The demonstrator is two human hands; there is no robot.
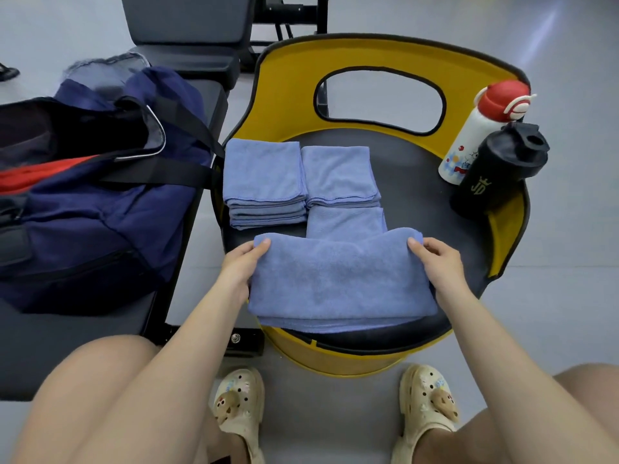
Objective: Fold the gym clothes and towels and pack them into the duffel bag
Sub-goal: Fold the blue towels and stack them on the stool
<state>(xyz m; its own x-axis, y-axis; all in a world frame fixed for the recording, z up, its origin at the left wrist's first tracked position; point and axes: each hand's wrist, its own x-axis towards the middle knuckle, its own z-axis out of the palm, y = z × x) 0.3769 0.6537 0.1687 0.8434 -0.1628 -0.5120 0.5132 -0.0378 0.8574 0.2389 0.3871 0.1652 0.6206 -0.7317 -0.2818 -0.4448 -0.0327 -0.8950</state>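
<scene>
While gripped, towel [338, 279] between both hands.

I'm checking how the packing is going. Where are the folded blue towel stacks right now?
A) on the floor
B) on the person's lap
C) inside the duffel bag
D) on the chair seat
D: both folded towel stacks sit on the chair seat, beside the duffel bag.

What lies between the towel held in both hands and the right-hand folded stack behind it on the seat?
In the head view, a single flat blue towel lies between the held towel and the right stack, touching both.
</scene>
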